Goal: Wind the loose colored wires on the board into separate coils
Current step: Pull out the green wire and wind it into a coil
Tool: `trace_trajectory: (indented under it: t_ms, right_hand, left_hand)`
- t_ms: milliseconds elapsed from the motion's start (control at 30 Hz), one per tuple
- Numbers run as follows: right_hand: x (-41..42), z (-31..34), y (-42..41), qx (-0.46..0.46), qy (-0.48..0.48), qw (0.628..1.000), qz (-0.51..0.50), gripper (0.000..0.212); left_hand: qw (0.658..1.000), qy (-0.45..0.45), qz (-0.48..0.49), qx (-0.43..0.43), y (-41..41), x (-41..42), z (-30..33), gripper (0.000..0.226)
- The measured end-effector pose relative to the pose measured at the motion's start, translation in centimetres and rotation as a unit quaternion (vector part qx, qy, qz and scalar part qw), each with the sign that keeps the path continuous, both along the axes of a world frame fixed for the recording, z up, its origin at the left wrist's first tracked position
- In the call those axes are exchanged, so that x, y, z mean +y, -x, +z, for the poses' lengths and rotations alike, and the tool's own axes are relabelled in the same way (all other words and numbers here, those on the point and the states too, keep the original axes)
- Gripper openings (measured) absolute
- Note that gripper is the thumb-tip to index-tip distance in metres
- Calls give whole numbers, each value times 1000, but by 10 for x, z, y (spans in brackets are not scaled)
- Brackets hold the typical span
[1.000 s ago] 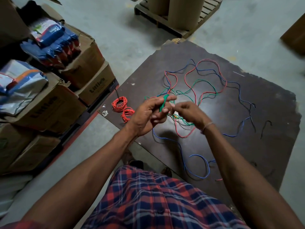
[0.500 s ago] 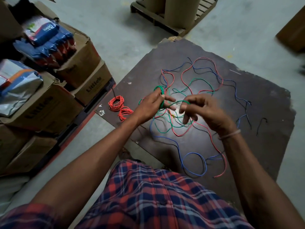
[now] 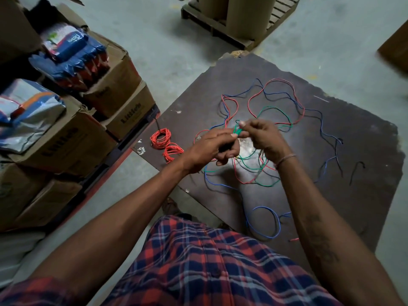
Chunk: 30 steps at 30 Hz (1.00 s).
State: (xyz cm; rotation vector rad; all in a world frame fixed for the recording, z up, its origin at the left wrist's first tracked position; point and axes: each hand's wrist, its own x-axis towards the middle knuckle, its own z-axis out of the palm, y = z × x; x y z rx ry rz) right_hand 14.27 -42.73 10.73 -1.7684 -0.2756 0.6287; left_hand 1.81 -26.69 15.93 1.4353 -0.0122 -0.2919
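A dark brown board (image 3: 364, 173) lies on the floor with a tangle of loose wires. My left hand (image 3: 212, 149) pinches a small green wire coil (image 3: 237, 131) above the board's middle. My right hand (image 3: 262, 135) grips the same green wire just right of it, fingertips touching the left thumb. The green wire (image 3: 273, 109) trails down under both hands and loops toward the far side. A red wire (image 3: 293, 93) and a blue wire (image 3: 267, 221) lie spread across the board. Two finished orange-red coils (image 3: 161, 138) (image 3: 173, 152) rest at the board's left edge.
Stacked cardboard boxes (image 3: 72, 138) with blue and white packets (image 3: 70, 51) stand at the left. A wooden pallet with cardboard rolls (image 3: 238, 21) sits beyond the board. A short black wire piece (image 3: 356, 171) lies at the board's right. Grey concrete floor surrounds the board.
My right hand swung out to the right with the green wire, then came back up to meet the left hand. The green coil in my left hand stays pinched.
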Motion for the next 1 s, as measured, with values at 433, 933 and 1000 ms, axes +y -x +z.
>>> trace_trajectory:
  t_ms: [433,933,1000]
  right_hand:
    - [-12,44,72,81,-26,967,240,28]
    - [-40,41,0,-251,117,952,128,1]
    - [-34,30,-6,-314,141,933,101,5]
  left_hand:
    - [977,-182,107,-25,-21,22,-21,34]
    - [979,-147,-88,111,-1,40,-3,43]
    - [980,-26,-133,149,3,39,-1,47]
